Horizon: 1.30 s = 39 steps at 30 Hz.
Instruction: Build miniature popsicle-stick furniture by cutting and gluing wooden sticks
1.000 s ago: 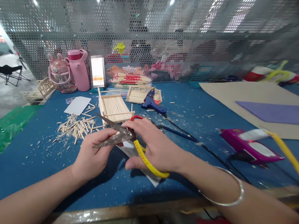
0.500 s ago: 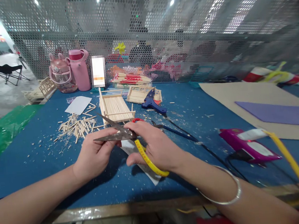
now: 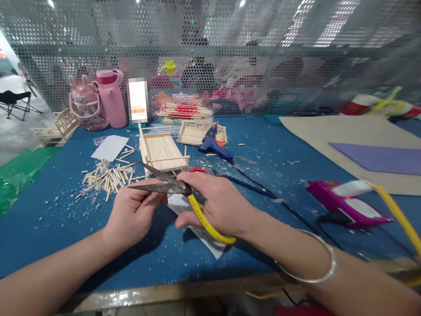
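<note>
My right hand [image 3: 218, 201] grips a pair of scissors [image 3: 181, 186] with yellow tape on one handle; its blades are spread and point left. Close behind the lower blade, my left hand [image 3: 132, 214] is closed with fingers pinched together; what they hold, if anything, is hidden. Beyond the blades stands a small model bed-like frame [image 3: 161, 150] of wooden sticks. Left of it lies a heap of cut stick pieces [image 3: 111, 179]. A white paper strip [image 3: 206, 239] lies on the table under my right hand.
A blue glue gun [image 3: 215, 145] rests near a second stick model [image 3: 190, 134]. On the right are a magenta device [image 3: 347, 210] with a yellow strap and a purple sheet [image 3: 387, 159] on cardboard. Pink bottles [image 3: 113, 105] and a mesh screen [image 3: 240, 76] stand behind.
The left hand and the scissors have shifted very slightly up and left; the blades stay spread. Little else differs apart from a slight shift of the view.
</note>
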Each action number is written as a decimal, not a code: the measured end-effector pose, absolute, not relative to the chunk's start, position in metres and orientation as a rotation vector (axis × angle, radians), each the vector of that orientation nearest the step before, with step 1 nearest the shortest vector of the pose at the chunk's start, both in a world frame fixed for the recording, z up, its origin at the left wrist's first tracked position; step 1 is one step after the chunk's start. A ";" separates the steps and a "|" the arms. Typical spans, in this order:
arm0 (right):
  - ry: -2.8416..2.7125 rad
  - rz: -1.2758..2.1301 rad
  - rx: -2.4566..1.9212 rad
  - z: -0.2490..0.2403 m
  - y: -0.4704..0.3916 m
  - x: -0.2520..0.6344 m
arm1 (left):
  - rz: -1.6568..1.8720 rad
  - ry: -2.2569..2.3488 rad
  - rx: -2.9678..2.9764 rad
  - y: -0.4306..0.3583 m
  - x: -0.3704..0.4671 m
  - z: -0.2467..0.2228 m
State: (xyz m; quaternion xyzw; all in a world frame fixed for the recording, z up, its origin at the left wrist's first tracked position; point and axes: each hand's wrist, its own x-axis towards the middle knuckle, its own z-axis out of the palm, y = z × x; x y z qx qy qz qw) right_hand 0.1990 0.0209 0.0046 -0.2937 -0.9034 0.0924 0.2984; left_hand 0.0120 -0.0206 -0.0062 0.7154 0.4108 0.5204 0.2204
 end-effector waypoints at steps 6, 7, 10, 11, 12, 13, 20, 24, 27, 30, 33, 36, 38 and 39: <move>-2.421 0.234 -0.790 0.006 0.021 0.199 | 1.442 1.235 2.007 -0.021 0.011 -0.005; -2.427 0.230 -0.790 0.007 0.020 0.199 | 1.443 1.236 2.005 -0.021 0.011 -0.005; -2.439 0.183 -0.796 0.010 0.019 0.199 | 1.447 1.220 1.977 -0.021 0.011 -0.004; -2.444 0.168 -0.793 0.011 0.019 0.199 | 1.449 1.205 1.968 -0.020 0.012 -0.004; -2.453 0.161 -0.784 0.012 0.019 0.199 | 1.451 1.184 1.962 -0.020 0.012 -0.004; -2.462 0.162 -0.770 0.013 0.019 0.200 | 1.450 1.162 1.963 -0.020 0.012 -0.003; -2.489 0.244 -0.703 0.014 0.022 0.202 | 1.410 1.118 2.046 -0.021 0.012 -0.002; -2.487 0.270 -0.715 0.014 0.020 0.201 | 1.414 1.110 2.067 -0.021 0.011 -0.001; -2.491 0.238 -0.706 0.015 0.019 0.201 | 1.418 1.119 2.073 -0.022 0.011 -0.001; -2.489 0.174 -0.693 0.015 0.020 0.201 | 1.406 1.123 2.061 -0.022 0.011 -0.001; -2.488 0.140 -0.698 0.015 0.020 0.201 | 1.402 1.114 2.039 -0.022 0.012 -0.001; -2.491 0.154 -0.722 0.016 0.020 0.201 | 1.400 1.109 2.030 -0.023 0.012 -0.001; -2.490 0.162 -0.733 0.016 0.019 0.201 | 1.399 1.102 2.032 -0.023 0.012 -0.001; -2.487 0.163 -0.736 0.017 0.019 0.201 | 1.403 1.096 2.034 -0.023 0.012 -0.001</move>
